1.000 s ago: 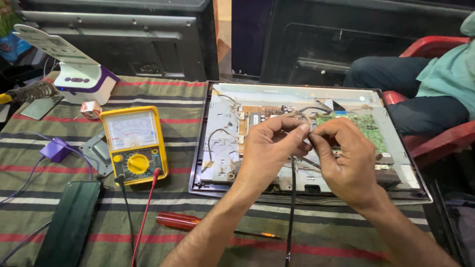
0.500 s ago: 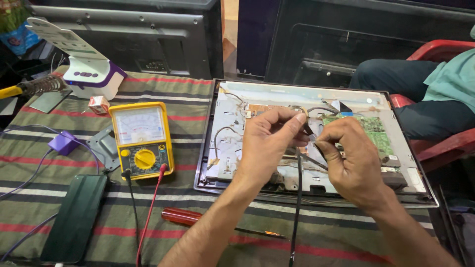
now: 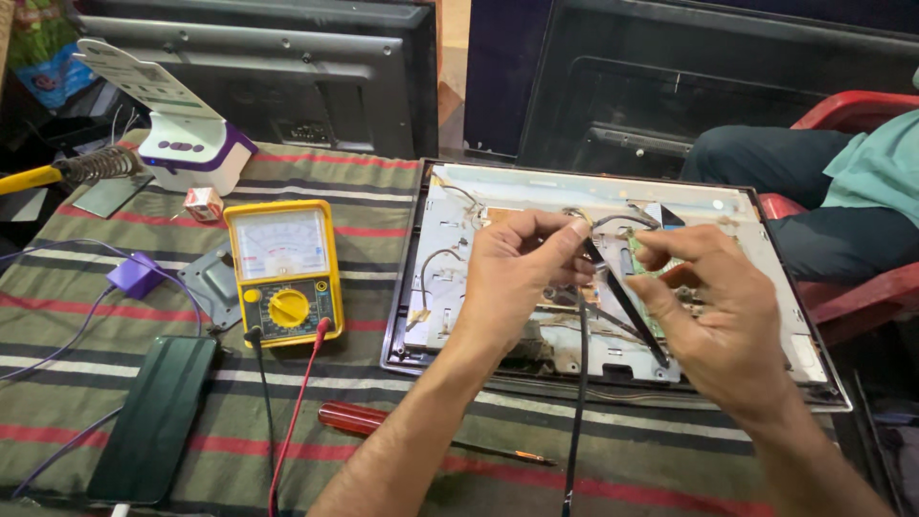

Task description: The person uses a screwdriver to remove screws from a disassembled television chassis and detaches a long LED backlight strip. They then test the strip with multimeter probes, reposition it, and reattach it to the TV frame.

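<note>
An open flat-screen set (image 3: 459, 201) lies back up on the striped cloth, its metal chassis and a green circuit board (image 3: 639, 257) exposed. My left hand (image 3: 512, 278) pinches the upper end of a black test probe (image 3: 627, 306), which slants down to the right with its tip on the chassis. The probe's black lead (image 3: 576, 402) hangs toward me. My right hand (image 3: 723, 321) hovers right beside the probe, over the green board, with thumb and forefinger curled close together. Whether it holds anything is hidden.
A yellow analog multimeter (image 3: 283, 270) with red and black leads lies left of the set. A red-handled screwdriver (image 3: 369, 419) is near the front and a dark phone (image 3: 158, 416) at front left. A soldering iron (image 3: 67, 170), a white-purple stand (image 3: 187, 153) and a seated person (image 3: 842, 196) are further off.
My hands have drawn slightly apart. The left hand has tilted the probe so that its tip reaches lower on the chassis, beside the right hand.
</note>
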A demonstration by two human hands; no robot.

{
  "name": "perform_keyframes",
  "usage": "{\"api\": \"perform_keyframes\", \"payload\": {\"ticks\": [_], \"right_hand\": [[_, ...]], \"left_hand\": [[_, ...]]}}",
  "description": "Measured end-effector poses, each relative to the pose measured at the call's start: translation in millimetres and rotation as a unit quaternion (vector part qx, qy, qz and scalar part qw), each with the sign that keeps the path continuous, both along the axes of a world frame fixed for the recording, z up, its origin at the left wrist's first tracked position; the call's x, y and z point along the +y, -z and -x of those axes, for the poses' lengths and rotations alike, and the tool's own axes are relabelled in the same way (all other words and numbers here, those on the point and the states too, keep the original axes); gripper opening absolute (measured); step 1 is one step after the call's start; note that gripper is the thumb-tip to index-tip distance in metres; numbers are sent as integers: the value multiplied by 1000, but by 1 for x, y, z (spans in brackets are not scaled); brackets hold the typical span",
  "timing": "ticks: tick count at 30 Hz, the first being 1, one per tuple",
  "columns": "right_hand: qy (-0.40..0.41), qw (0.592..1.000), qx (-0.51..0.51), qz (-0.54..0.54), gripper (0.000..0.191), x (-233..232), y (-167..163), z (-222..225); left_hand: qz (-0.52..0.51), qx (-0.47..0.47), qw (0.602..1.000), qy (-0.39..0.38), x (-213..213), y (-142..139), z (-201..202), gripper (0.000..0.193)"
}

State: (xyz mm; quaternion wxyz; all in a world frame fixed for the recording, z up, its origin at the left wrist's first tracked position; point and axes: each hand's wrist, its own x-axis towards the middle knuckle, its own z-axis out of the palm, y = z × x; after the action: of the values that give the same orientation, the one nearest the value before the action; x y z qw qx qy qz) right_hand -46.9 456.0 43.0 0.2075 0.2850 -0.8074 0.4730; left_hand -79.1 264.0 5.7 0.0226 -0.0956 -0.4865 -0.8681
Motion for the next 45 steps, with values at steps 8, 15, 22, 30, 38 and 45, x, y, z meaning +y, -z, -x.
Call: {"api": "perform_keyframes", "payload": {"ticks": [8,15,22,30,38,45], "right_hand": [[-20,998,-4,-66,30,-4,-2,2],[18,994,39,-102,40,-13,-2,-3],[49,995,60,-66,12,-12,6,-4],[66,995,67,-45,8,-7,5,0],[61,996,63,-36,10,-7,6,1],[50,994,76,-55,8,-6,10,0]], "left_hand": [[3,8,1000,15,2,4,-1,18],[-9,-6,1000,20,0,2,-2,18],[4,-2,1000,20,5,3,-4,19],[-76,-71,991,83,10,4,-7,29],[-59,-45,985,155,17,11,-9,26],[-77,-32,983,162,21,19,-7,23]]}}
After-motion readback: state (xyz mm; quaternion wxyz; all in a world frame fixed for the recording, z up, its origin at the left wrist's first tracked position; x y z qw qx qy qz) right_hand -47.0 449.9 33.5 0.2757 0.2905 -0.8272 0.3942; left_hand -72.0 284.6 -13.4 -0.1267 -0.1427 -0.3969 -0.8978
